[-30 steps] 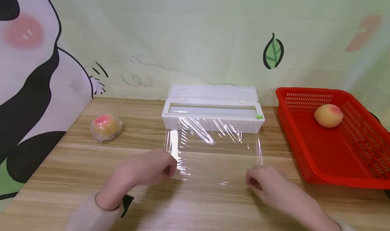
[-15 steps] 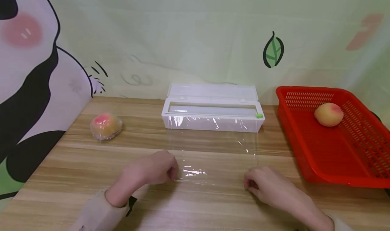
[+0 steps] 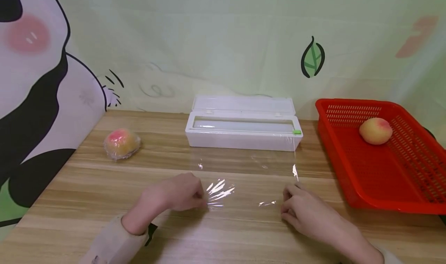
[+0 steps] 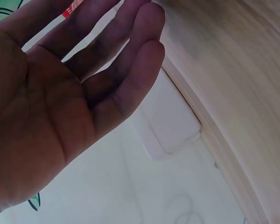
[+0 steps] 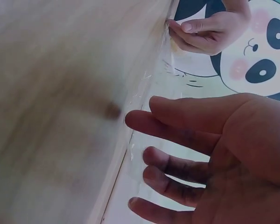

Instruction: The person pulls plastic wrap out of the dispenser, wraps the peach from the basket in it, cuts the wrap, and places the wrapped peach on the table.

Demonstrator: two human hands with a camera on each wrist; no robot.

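Observation:
A sheet of clear cling film (image 3: 240,186) stretches forward from a white cling film dispenser (image 3: 244,140), whose lid stands up at the back. My left hand (image 3: 181,192) pinches the sheet's near left corner between thumb and forefinger; the right wrist view also catches this left hand (image 5: 214,30). At the near right corner, my right hand (image 3: 308,213) holds the film with thumb and forefinger, the other fingers loosely spread. In the left wrist view the left palm (image 4: 42,121) hides the film and the pinching fingertips.
A film-wrapped peach (image 3: 121,143) sits on the wooden table (image 3: 104,202) to the left. On the right stands a red plastic basket (image 3: 369,175) with an unwrapped peach (image 3: 375,131) in it. A printed cloth backdrop (image 3: 226,43) rises behind the table.
The film's shine and creases have shifted, and it looks slacker near the dispenser. My left hand has edged slightly right; the right hand's fingers have spread a little.

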